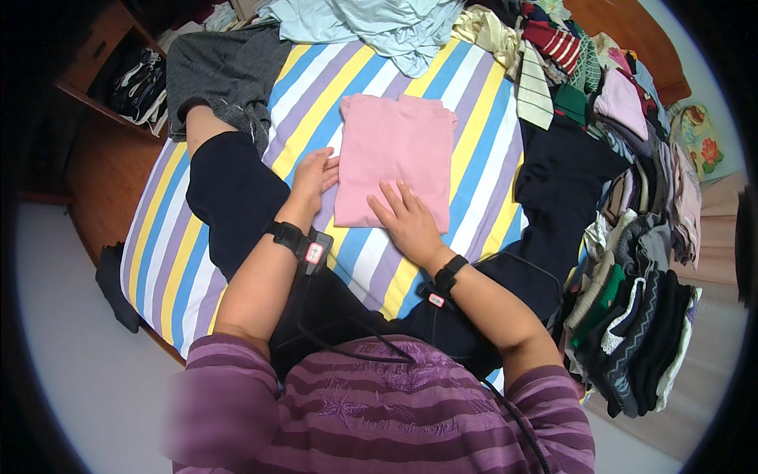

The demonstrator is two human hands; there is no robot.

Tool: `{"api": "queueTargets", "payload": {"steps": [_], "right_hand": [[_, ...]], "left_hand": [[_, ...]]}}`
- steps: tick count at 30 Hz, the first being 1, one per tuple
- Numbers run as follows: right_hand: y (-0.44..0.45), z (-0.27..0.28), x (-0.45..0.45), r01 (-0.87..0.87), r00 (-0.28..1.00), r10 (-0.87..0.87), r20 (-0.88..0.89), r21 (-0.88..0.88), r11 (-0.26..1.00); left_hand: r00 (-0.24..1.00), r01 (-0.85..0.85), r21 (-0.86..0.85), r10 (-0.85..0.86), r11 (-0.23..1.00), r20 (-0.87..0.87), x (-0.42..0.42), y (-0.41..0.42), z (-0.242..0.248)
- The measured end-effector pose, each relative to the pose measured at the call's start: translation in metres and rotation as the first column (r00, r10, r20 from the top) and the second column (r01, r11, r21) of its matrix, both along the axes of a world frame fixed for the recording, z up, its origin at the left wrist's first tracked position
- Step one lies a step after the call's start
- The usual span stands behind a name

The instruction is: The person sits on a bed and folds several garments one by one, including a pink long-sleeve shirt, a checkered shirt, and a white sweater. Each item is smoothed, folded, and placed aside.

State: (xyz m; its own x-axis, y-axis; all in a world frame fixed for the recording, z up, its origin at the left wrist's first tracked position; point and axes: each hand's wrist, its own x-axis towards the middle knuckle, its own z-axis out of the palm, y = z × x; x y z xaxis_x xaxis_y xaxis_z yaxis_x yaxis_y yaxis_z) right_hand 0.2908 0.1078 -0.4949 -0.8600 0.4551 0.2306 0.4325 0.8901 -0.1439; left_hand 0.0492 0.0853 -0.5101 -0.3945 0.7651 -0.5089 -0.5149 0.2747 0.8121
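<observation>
A folded pink garment point(395, 148) lies flat on a bed sheet with blue, yellow, purple and white stripes point(290, 127), between my legs. My right hand point(408, 222) rests palm down on its near edge, fingers spread. At the garment's left edge is my left hand point(315, 175), turned on its side with the fingers apart; the fingertips are beside or just touching the cloth. Neither hand grips anything. Both wrists carry black straps with small devices and cables.
Light blue cloth point(367, 26) lies at the far edge, and a dark grey garment point(228, 77) at the far left. Piles of folded clothes point(628, 314) line the right side. A wooden cabinet point(98, 53) holding clothes stands at the upper left. A black cable point(349, 355) crosses my lap.
</observation>
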Motion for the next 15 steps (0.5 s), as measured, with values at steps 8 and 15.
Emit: {"api": "queueTargets", "payload": {"steps": [8,15], "right_hand": [[0.079,0.096,-0.022,-0.127,0.838,-0.504,-0.208,-0.973,0.190],[0.109,0.201,-0.036,-0.631,0.680,-0.627,-0.380,-0.739,-0.237]], "left_hand": [[0.973,-0.218,0.049,0.213,0.975,0.091,-0.020,-0.004,0.001],[0.884,-0.291,-0.033,0.281,0.956,0.373,-0.017,-0.005,0.016]]}}
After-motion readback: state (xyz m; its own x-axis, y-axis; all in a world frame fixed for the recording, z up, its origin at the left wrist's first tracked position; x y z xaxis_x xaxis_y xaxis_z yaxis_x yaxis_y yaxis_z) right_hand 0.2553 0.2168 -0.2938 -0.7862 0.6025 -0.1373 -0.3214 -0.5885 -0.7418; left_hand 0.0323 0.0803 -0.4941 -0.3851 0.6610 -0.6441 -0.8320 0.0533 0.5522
